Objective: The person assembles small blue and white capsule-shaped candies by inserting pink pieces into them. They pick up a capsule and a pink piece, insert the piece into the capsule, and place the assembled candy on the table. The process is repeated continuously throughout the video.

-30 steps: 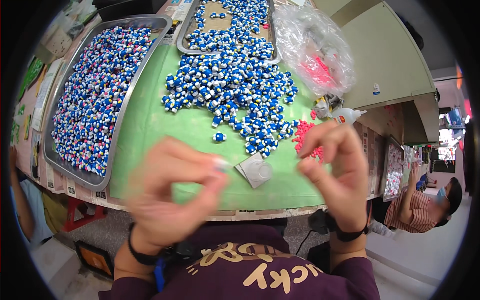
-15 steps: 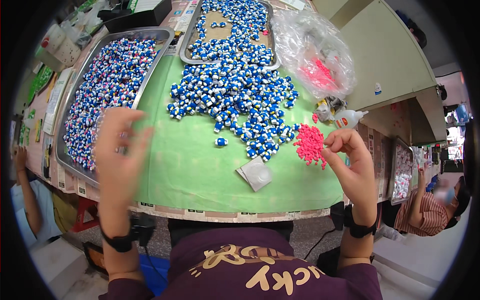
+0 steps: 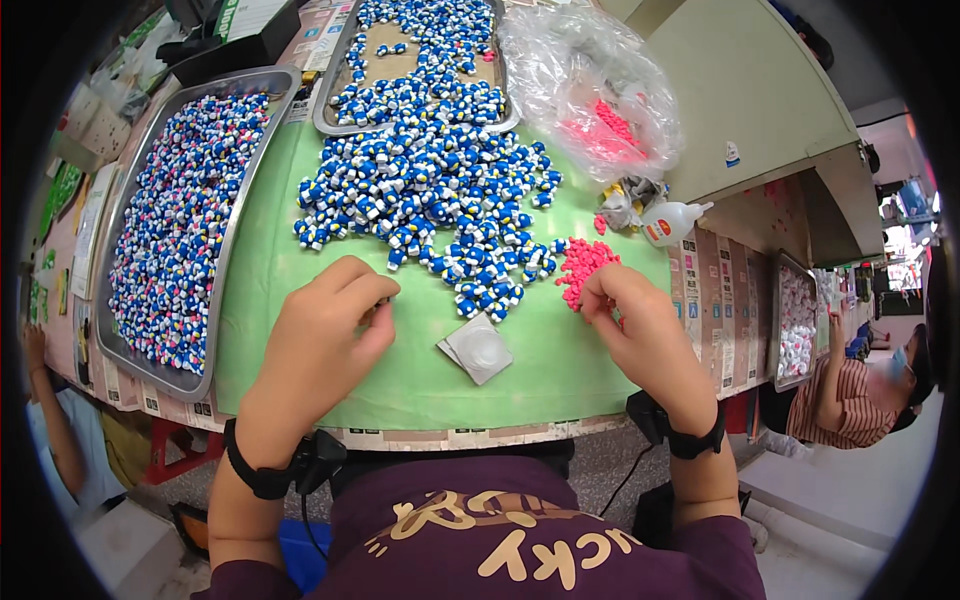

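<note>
On the green sheet (image 3: 540, 380), my left hand (image 3: 330, 335) is closed, thumb and forefinger together. Its fingertips are beside the near edge of a heap of small blue-and-white figures (image 3: 420, 190); anything between them is hidden. My right hand (image 3: 645, 335) reaches into a little pile of pink pieces (image 3: 584, 262), with thumb and forefinger pinched at its near side. What that pinch holds is too small to make out. Between my hands lies a square grey-white pad (image 3: 468, 342) with a round whitish blob (image 3: 485, 350) on it.
A metal tray (image 3: 215, 300) at the left is full of blue, white and pink figures. Another tray (image 3: 325, 110) stands behind the heap. A clear plastic bag (image 3: 560, 60) with pink pieces and a white squeeze bottle (image 3: 672, 222) are at the right. Two other people sit at the sides.
My left hand has moved right from over the left tray to the heap's near edge, its fingers closing. A lone figure there is now out of sight. My right hand has moved further over the pink pile.
</note>
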{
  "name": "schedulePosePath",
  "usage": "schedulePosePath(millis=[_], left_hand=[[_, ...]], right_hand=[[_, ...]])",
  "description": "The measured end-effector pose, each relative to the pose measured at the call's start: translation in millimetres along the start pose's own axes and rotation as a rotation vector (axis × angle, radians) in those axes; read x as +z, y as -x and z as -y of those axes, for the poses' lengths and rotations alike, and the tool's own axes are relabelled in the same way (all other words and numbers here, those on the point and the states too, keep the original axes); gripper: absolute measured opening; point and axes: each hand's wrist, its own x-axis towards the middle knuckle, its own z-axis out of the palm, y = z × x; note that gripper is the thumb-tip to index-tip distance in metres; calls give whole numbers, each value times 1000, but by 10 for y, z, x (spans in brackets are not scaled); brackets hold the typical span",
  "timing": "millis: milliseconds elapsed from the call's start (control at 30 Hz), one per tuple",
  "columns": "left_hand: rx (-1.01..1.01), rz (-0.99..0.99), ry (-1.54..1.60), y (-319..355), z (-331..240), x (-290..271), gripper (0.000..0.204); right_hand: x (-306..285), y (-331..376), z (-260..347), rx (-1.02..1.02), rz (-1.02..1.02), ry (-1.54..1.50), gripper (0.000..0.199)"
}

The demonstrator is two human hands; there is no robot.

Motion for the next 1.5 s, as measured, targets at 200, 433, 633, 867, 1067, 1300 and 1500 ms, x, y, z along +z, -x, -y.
schedulePosePath(millis=[200, 433, 633, 867, 1067, 1300, 1500], left_hand=[[-109, -183, 290, 116, 11, -179, 20], [-238, -196, 636, 200, -75, -241, 16], [-242, -89, 928, 243, -254, -120, 19], [-168, 125, 961, 127, -550, 49, 21], [33, 105, 855, 112, -587, 77, 15], [178, -106, 640, 126, -560, 70, 14], [180, -209, 609, 163, -530, 107, 15]], right_hand=[[67, -29, 0, -63, -1, 147, 12], [130, 48, 11, -78, -4, 210, 16], [180, 112, 41, -118, -14, 344, 18], [-5, 108, 551, -207, -39, -351, 27], [72, 138, 754, -278, -49, -467, 28], [166, 119, 823, -220, -85, -591, 26], [326, 111, 893, -80, -102, -931, 22]])
